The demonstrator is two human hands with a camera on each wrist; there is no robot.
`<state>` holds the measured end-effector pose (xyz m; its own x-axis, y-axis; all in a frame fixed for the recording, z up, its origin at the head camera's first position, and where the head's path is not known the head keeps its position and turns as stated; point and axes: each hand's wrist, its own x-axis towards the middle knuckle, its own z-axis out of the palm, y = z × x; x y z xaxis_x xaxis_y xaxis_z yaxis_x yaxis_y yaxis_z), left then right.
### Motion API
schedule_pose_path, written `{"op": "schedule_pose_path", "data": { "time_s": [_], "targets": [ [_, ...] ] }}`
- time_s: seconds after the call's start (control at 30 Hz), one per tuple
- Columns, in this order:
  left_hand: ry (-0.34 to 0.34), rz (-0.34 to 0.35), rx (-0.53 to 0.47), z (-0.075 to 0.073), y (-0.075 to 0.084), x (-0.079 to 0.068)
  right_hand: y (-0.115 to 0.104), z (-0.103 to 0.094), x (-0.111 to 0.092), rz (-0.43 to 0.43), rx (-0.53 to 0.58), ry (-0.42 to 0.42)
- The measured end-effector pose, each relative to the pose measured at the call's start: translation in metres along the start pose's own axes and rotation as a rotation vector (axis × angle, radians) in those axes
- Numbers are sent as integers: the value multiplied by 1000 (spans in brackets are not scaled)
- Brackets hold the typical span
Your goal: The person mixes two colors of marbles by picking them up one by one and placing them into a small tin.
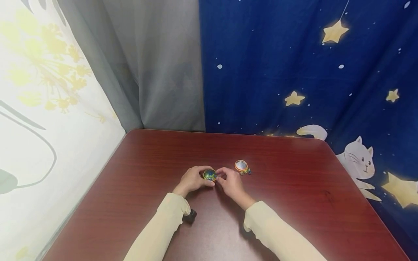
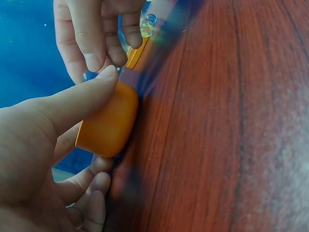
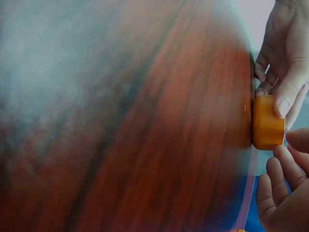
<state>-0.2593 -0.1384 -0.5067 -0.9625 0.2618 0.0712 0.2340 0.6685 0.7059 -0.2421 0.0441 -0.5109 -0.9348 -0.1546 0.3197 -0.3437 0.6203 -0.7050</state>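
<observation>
My left hand (image 1: 193,179) holds a small round orange container (image 2: 112,123) at the table, its thumb along the near rim and the other fingers round the far side. Blue and green glass marbles (image 1: 209,176) show inside it in the head view. At the container's right rim, my right hand (image 1: 231,182) pinches a blue marble (image 2: 88,76) between thumb and forefinger, mostly covered by the fingers. In the right wrist view the container's outer wall (image 3: 268,123) hides what is inside.
Right of the hands lies an orange-rimmed round lid (image 1: 241,160) with a silvery inside. Several loose marbles (image 1: 246,172) sit against its near edge. A dark wrist strap piece (image 1: 190,216) shows by the left sleeve. The reddish-brown table (image 1: 287,203) meets curtains behind.
</observation>
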Motion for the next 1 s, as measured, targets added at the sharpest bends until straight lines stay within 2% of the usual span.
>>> {"op": "schedule_pose_path", "data": {
  "time_s": [0.77, 1.0],
  "targets": [
    [2, 5, 8, 1, -1, 1, 7, -8, -1, -1, -38, -18],
    [4, -2, 17, 1, -1, 1, 10, -16, -2, -19, -58, -20]
  ]
}}
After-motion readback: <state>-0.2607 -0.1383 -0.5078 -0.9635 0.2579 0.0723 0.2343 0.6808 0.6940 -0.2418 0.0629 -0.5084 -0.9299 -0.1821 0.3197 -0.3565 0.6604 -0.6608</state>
